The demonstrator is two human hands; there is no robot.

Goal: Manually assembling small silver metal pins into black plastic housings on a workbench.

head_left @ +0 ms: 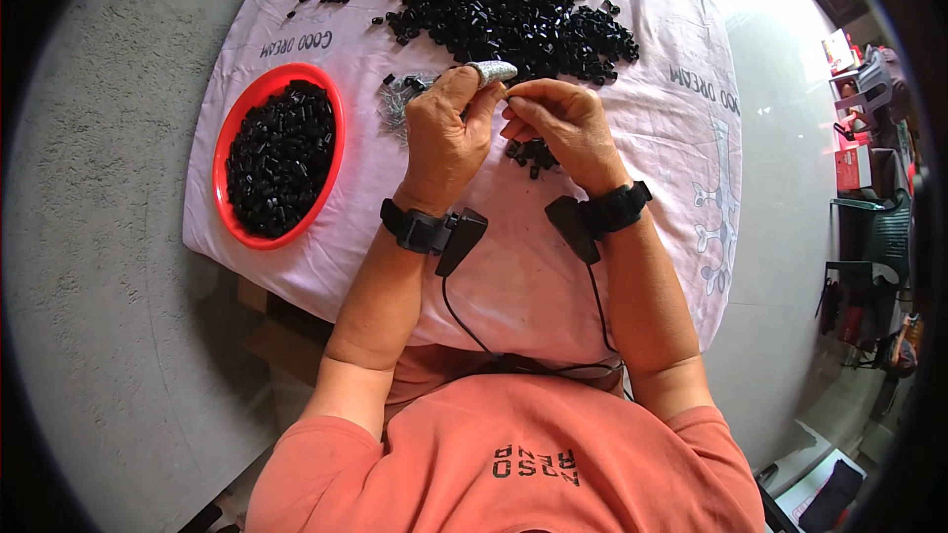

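Note:
My left hand [444, 138] and my right hand [575, 128] meet at the fingertips over the middle of the cloth. A silvery-grey cover [496, 70] wraps one left finger. Both hands are closed in a pinch, and what lies between the fingertips is too small to make out. Just beyond them spreads a large heap of small black plastic pieces [484, 0]. Beside my left hand lies a little pile of thin silvery metal bits [395, 104], partly hidden by that hand. A few more black pieces [534, 156] sit below my right fingers.
A red plastic basin [339, 173] full of black pieces stands at the left on the pink cloth [513, 286]. Straps with dark blocks circle both wrists, and their cables run toward my lap. Chairs [884, 237] and boxes [852, 168] stand on the far right.

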